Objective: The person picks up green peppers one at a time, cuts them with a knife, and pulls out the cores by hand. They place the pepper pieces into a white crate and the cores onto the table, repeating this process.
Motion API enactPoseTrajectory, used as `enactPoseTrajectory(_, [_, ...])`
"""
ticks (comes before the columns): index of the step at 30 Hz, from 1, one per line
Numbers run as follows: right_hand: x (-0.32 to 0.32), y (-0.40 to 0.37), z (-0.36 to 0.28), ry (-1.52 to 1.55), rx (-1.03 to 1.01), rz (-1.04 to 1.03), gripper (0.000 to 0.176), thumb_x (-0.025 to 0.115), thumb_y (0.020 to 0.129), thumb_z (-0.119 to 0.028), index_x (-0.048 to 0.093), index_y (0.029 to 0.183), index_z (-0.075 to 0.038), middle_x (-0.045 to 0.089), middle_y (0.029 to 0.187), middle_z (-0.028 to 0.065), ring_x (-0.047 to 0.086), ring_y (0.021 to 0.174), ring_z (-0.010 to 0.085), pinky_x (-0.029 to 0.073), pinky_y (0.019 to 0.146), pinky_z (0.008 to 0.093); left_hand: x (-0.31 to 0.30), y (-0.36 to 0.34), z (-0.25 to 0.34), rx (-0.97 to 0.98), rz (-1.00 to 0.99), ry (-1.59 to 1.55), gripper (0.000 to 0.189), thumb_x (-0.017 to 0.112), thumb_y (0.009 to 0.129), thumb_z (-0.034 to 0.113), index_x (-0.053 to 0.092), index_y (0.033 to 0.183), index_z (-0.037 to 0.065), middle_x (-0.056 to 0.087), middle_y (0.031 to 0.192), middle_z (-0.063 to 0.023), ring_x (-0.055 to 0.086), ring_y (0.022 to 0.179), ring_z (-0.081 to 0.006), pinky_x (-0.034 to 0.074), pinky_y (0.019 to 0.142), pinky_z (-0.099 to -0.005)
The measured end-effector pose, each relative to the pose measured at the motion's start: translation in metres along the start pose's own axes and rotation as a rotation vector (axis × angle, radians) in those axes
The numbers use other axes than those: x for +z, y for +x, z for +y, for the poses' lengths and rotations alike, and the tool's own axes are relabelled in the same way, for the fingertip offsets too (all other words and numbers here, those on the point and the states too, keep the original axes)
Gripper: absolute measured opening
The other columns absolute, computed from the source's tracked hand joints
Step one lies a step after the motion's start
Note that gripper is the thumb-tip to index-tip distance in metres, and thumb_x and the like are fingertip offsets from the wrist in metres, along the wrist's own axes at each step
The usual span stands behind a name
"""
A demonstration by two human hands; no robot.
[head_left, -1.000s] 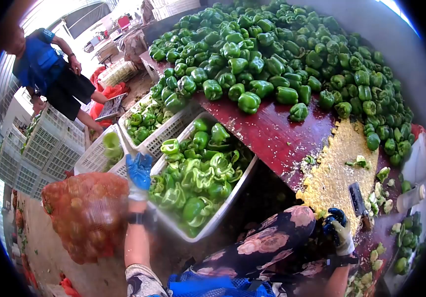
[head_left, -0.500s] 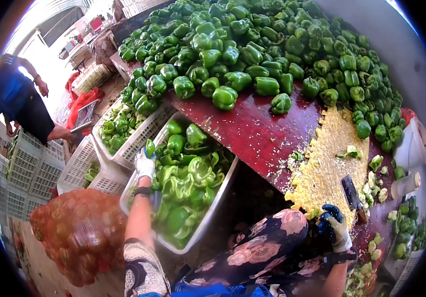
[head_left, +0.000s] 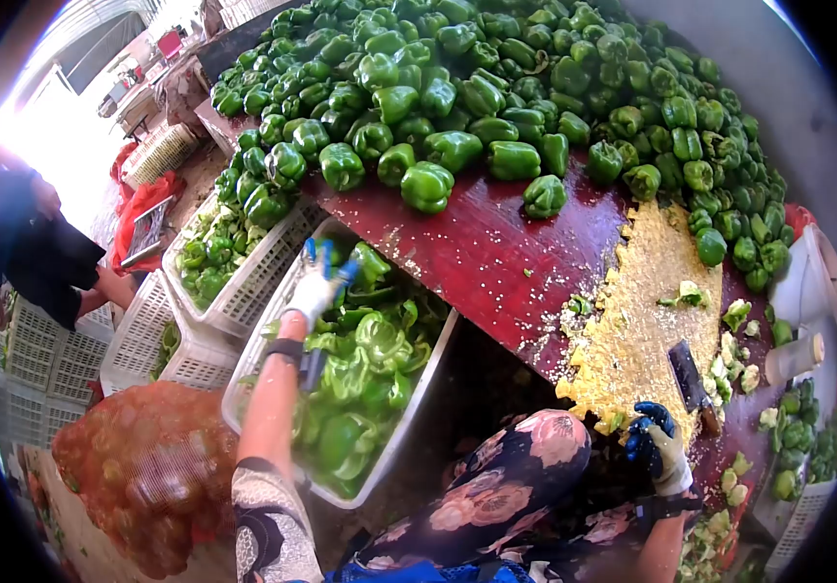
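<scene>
My left hand [head_left: 315,284], in a white glove with blue fingertips, is spread over the upper left part of a white crate [head_left: 380,476] and holds nothing. Below it lie cut green pepper pieces [head_left: 380,340]. My right hand [head_left: 662,447], gloved in white and dark blue, has its fingers curled beside the front edge of the yellow mat [head_left: 632,330]; whether something is in them is hidden. A cleaver with a dark blade [head_left: 689,374] rests on the mat just above that hand. Whole green peppers [head_left: 428,187] are heaped on the red table [head_left: 496,262].
An orange mesh sack [head_left: 146,466] stands at the lower left. More white crates [head_left: 137,335] with peppers are behind it. Another person [head_left: 39,243] is at the far left. Pepper cores [head_left: 725,369] lie right of the mat, near a white container [head_left: 807,272].
My left hand has moved up and right over the crate and opened; the green piece it held is no longer in it. My right hand has stayed nearly still. The view has shifted slightly.
</scene>
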State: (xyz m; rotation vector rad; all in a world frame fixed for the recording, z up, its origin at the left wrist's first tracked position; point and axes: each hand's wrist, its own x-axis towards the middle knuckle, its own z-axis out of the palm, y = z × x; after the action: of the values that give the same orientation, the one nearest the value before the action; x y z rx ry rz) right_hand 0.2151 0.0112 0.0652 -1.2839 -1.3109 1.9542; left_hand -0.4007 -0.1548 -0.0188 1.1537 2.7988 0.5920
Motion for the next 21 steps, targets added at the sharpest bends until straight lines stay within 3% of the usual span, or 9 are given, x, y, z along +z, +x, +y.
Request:
enactPoseTrajectory(3, [-0.004, 0.004, 0.003, 0.041, 0.024, -0.032, 0.033, 0.057, 0.09, -0.011, 0.057, 0.121, 0.001, 0.068, 0.09, 0.011, 0.066, 0.07, 0.0179, 0.055, 0.062, 0.0287, 0.021, -0.007, 0.016, -0.026, -0.116, 0.394, 0.092, 0.04, 0.086, 0.075, 0.025, 0.154, 0.015, 0.007, 0.16, -0.0244, 0.008, 0.147, -0.0433, 0.006, 0.12, -0.0497])
enactPoseTrajectory(7, [0.004, 0.007, -0.007, -0.048, 0.08, 0.025, 0.031, 0.059, 0.09, -0.011, 0.06, 0.12, -0.002, 0.068, 0.088, 0.0093, 0.065, 0.069, 0.0158, 0.054, 0.06, 0.0276, 0.028, 0.013, 0.005, -0.061, -0.24, 0.423, 0.087, 0.043, 0.088, 0.071, 0.027, 0.153, 0.015, 0.005, 0.16, -0.0236, 0.008, 0.146, -0.0472, 0.011, 0.12, -0.0501])
enactPoseTrajectory(9, [0.006, 0.003, -0.01, -0.033, 0.084, 0.063, 0.03, 0.06, 0.09, -0.011, 0.061, 0.119, -0.003, 0.068, 0.086, 0.0083, 0.065, 0.068, 0.0146, 0.053, 0.06, 0.0263, 0.024, 0.007, -0.005, -0.037, -0.169, 0.249, 0.086, 0.048, 0.088, 0.068, 0.028, 0.153, 0.016, 0.008, 0.16, -0.0221, 0.01, 0.146, -0.0457, 0.021, 0.118, -0.048])
enactPoseTrajectory(10, [0.003, 0.005, -0.006, -0.022, 0.075, 0.042, 0.03, 0.061, 0.09, -0.012, 0.061, 0.119, -0.003, 0.068, 0.086, 0.0079, 0.064, 0.068, 0.0144, 0.053, 0.061, 0.0257, 0.021, 0.006, -0.012, -0.021, -0.089, -0.212, 0.076, 0.065, 0.09, 0.045, 0.033, 0.151, 0.013, 0.014, 0.161, -0.0183, 0.013, 0.149, -0.0323, 0.028, 0.115, -0.0425])
enactPoseTrajectory(11, [0.001, 0.005, -0.001, -0.01, 0.072, 0.021, 0.031, 0.062, 0.09, -0.012, 0.061, 0.119, -0.004, 0.068, 0.086, 0.0076, 0.064, 0.068, 0.0143, 0.053, 0.061, 0.0252, 0.017, 0.002, -0.011, -0.036, 0.025, -0.59, 0.066, 0.069, 0.09, 0.023, 0.038, 0.147, 0.012, 0.035, 0.151, -0.0127, 0.038, 0.136, -0.0247, 0.043, 0.102, -0.035])
enactPoseTrajectory(14, [0.007, -0.001, -0.006, -0.024, 0.049, 0.016, 0.031, 0.062, 0.089, -0.012, 0.061, 0.119, -0.003, 0.068, 0.086, 0.0066, 0.064, 0.069, 0.0136, 0.053, 0.063, 0.0251, 0.055, 0.028, -0.081, -0.136, 0.168, -1.122, 0.048, 0.062, 0.092, 0.005, 0.047, 0.138, 0.008, 0.058, 0.122, -0.0018, 0.055, 0.096, -0.0109, 0.047, 0.081, -0.0231])
enactPoseTrajectory(17, [0.004, 0.001, -0.004, -0.034, 0.046, 0.021, 0.03, 0.062, 0.089, -0.012, 0.062, 0.118, -0.003, 0.068, 0.087, 0.006, 0.064, 0.07, 0.0131, 0.053, 0.064, 0.0248, 0.055, 0.037, -0.072, -0.245, 0.15, -1.19, 0.046, 0.06, 0.091, 0.0, 0.049, 0.135, 0.006, 0.061, 0.11, 0.0008, 0.055, 0.085, -0.0086, 0.045, 0.074, -0.0201])
enactPoseTrajectory(19, [0.003, 0.003, -0.004, -0.039, 0.043, 0.026, 0.03, 0.062, 0.089, -0.012, 0.062, 0.117, -0.002, 0.068, 0.087, 0.0058, 0.064, 0.07, 0.0129, 0.053, 0.064, 0.0245, 0.046, 0.045, -0.057, -0.211, 0.184, -1.105, 0.033, 0.065, 0.091, 0.013, 0.057, 0.123, 0.009, 0.059, 0.094, 0.0024, 0.053, 0.077, -0.0097, 0.044, 0.065, -0.023])
enactPoseTrajectory(21, [0.006, 0.002, -0.008, -0.046, 0.062, 0.021, 0.03, 0.061, 0.088, -0.013, 0.062, 0.117, -0.003, 0.068, 0.088, 0.0054, 0.064, 0.07, 0.0125, 0.053, 0.065, 0.0241, 0.012, 0.048, -0.018, -0.533, 0.045, -0.79, 0.03, 0.069, 0.089, 0.026, 0.064, 0.111, 0.007, 0.063, 0.091, -0.0008, 0.056, 0.081, -0.0112, 0.046, 0.074, -0.0264])
